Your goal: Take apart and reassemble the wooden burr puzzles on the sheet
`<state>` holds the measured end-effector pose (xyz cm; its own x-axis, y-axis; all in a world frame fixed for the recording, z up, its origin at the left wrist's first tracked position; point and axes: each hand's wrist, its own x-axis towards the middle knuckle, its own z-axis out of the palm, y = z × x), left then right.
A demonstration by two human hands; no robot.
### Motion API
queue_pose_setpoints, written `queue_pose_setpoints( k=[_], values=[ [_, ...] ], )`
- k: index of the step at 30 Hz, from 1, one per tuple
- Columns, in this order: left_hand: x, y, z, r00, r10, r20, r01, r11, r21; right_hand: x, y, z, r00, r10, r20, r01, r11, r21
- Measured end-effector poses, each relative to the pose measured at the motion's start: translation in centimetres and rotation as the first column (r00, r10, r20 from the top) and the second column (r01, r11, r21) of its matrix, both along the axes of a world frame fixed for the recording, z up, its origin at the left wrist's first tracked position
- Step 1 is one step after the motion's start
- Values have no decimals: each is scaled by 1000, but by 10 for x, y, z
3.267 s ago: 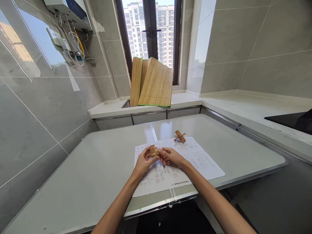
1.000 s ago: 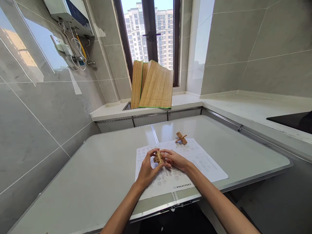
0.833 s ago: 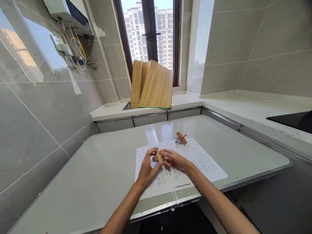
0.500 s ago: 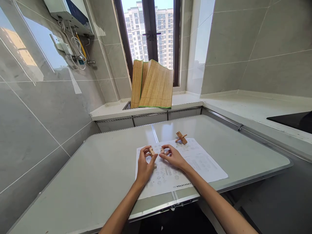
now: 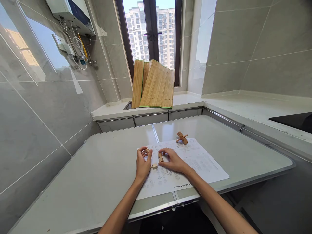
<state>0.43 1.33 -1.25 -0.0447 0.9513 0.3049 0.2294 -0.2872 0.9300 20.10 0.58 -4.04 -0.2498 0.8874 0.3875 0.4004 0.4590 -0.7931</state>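
My left hand [image 5: 143,164] pinches a small notched wooden piece [image 5: 146,150], partly hidden by the fingers. Between the thumb and fingers of my right hand [image 5: 172,160] is another notched wooden block [image 5: 160,157], held upright. A pale wooden piece [image 5: 154,166] lies on the printed paper sheet [image 5: 207,167], just right of my left wrist and below the two hands. At the far edge of the sheet rests a darker wooden assembly [image 5: 182,138] of crossed pieces, touching neither hand.
The sheet lies on a light folding table [image 5: 102,169] with a metal seam. Behind are a white counter [image 5: 185,98], a folded bamboo mat [image 5: 158,86] and a window. A black hob [image 5: 294,121] sits at right, a water heater [image 5: 70,14] at upper left.
My hands have moved a little apart, the left one leftward. The block in my right hand shows more fully, and the pale piece on the sheet is now more exposed.
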Motion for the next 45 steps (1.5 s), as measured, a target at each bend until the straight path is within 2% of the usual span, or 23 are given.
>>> queue_pose_setpoints(
  k=[8,12,18,29,36,45],
  values=[
    [-4,3,-10,984,48,-170,-35,996,78,-1,-7,4,997,29,72,-36,996,86],
    [-4,0,-8,980,56,-193,-48,998,44,-4,-11,5,993,53,108,-64,993,103],
    [-2,-2,-4,978,51,-201,-41,998,54,-8,-11,1,987,37,156,-70,975,212],
    [-2,-1,-5,975,72,-208,-55,995,86,-11,-13,3,995,-49,88,26,968,250],
    [-3,0,-8,967,66,-246,-44,995,93,-11,-11,0,971,-198,133,161,955,250],
    [-5,3,-16,946,-39,-322,53,998,35,-10,-9,-3,946,-282,161,240,941,237]
  ],
)
